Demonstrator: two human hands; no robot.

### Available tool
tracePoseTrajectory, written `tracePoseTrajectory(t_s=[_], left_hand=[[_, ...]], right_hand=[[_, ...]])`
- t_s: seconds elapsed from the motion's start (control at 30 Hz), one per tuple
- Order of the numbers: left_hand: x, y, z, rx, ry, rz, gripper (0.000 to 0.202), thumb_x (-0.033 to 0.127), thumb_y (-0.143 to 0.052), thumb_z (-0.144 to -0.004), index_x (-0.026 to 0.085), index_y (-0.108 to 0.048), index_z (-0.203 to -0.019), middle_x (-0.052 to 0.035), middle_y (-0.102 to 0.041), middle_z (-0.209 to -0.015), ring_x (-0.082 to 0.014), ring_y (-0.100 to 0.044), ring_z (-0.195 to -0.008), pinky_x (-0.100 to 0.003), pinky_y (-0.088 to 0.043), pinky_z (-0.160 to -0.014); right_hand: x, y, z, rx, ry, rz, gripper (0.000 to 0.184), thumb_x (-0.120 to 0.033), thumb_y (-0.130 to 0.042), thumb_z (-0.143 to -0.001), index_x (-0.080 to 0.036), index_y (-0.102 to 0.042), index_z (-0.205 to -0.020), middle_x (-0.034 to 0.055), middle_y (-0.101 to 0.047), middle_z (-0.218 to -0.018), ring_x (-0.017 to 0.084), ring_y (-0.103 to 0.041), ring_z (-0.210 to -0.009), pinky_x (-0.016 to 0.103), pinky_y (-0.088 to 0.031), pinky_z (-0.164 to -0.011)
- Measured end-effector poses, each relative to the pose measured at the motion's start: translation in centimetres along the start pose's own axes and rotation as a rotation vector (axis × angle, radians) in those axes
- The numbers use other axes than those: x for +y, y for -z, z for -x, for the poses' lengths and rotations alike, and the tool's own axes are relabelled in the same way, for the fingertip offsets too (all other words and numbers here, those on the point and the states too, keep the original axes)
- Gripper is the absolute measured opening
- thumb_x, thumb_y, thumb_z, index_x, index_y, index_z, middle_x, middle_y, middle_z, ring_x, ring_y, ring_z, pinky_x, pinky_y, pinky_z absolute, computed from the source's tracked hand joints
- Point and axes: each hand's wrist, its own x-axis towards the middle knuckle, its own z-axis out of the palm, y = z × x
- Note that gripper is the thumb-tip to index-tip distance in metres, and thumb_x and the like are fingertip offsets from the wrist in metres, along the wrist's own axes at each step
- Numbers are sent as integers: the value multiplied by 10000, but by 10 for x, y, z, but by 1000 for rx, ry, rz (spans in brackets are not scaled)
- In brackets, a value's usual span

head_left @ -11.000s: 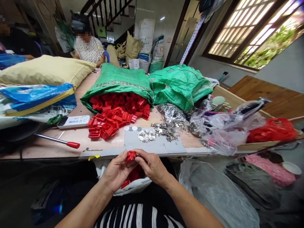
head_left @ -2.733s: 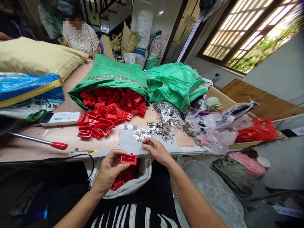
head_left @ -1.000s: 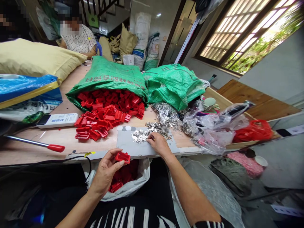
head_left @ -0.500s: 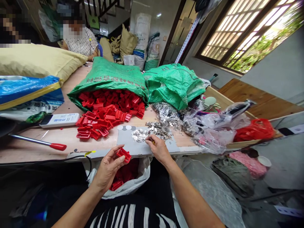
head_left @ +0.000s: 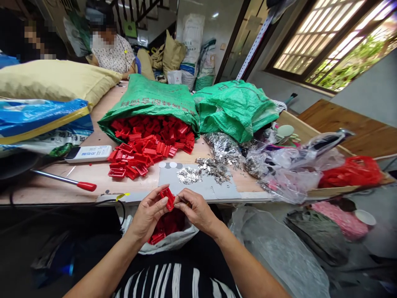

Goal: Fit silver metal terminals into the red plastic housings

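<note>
Red part [head_left: 168, 199] pinched in the left hand [head_left: 148, 216], right hand [head_left: 197, 211] narrow, close by its edge, contents unclear.

On the table [head_left: 101, 174]: cases [head_left: 136, 159] are lying in and before a sack [head_left: 155, 97]; metal pieces [head_left: 190, 175] are sitting to their right, a device [head_left: 94, 154] left.

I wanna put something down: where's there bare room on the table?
Bare wood shows on the table between the red handle and the grey sheet, in front of the red pieces. Plastic bags crowd the right side; green sacks crowd the back.
</note>
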Motion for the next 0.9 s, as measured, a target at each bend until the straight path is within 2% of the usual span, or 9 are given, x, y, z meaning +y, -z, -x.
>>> tracePoseTrajectory(t_s=[0.1, 0.17, 0.27, 0.37, 0.47, 0.53, 0.7, 0.77, 0.9], left_hand=[[0, -1, -1, -8, -10, -28, 433, 209, -738, -702, 204, -650, -1127, -40, -704, -934, -137, -640, -854, -247, -502, -801], [0, -1, -1, -12, -24, -62, 433, 219, -743, -696, 208, -656, -1120, -33, -709, -920, -136, -636, -855, -238, -496, -802], [-2, -1, -3, -25, -45, -113, 447, 233, -747, -691, 215, -653, -1128, -27, -709, -921, -142, -632, -858, -242, -494, -806], [-4, 3, -5, -33, -73, -165, 503, 222, -743, -688, 230, -621, -1176, -23, -703, -952, -143, -629, -858, -253, -496, -813], [-3, 10, -11, -52, -125, -293, 570, 225, -728, -699, 235, -566, -1245, -24, -694, -946, -155, -631, -832, -279, -503, -802], [0, 15, -17, -61, -193, -440, 545, 231, -714, -709, 228, -576, -1235, -37, -684, -941, -170, -631, -821, -300, -503, -796], [10, 24, -37, -68, -472, -845, 356, 156, -711, -663, 246, -702, -1008, -51, -661, -984, -206, -601, -929, -319, -447, -877], [14, 24, -42, -105, -491, -914, 349, 123, -702, -645, 255, -712, -968, -46, -674, -947, -211, -597, -917, -322, -435, -873], [18, 23, -46, -148, -407, -903, 353, 124, -701, -617, 264, -713, -940, -25, -701, -880, -210, -604, -844, -323, -435, -859]], right_hand=[[1, 2, 2, -75, 25, -27, 76, -136, -558, -858, -197, -604, -858, 12, -590, -849, 133, -550, -816, 235, -421, -759], [2, 3, 4, -85, -21, -61, 69, -161, -572, -856, -203, -598, -903, 9, -596, -868, 132, -549, -803, 231, -428, -740], [4, 6, 6, -51, -104, -99, 188, -235, -614, -843, -215, -549, -1017, -14, -579, -845, 118, -522, -720, 217, -426, -669], [7, 10, 6, 6, -108, -47, 226, -257, -539, -897, -223, -510, -1118, -3, -580, -894, 128, -529, -777, 243, -432, -737], [10, 14, 4, 18, -56, 53, 216, -204, -425, -944, -226, -562, -1110, 40, -580, -1003, 156, -534, -934, 289, -420, -854], [13, 14, 2, 9, -38, 115, 234, -185, -433, -935, -227, -599, -1096, 53, -576, -981, 166, -537, -947, 295, -425, -854], [20, 8, -3, 13, -96, 235, 244, -161, -524, -881, -216, -608, -1103, 34, -623, -895, 158, -573, -834, 278, -437, -779], [22, 5, -6, 14, -111, 277, 205, -168, -540, -870, -210, -624, -1052, 32, -647, -896, 157, -586, -818, 271, -436, -764], [24, 3, -10, -28, -109, 325, 173, -166, -548, -858, -214, -653, -986, 38, -667, -919, 160, -600, -844, 263, -441, -769]])
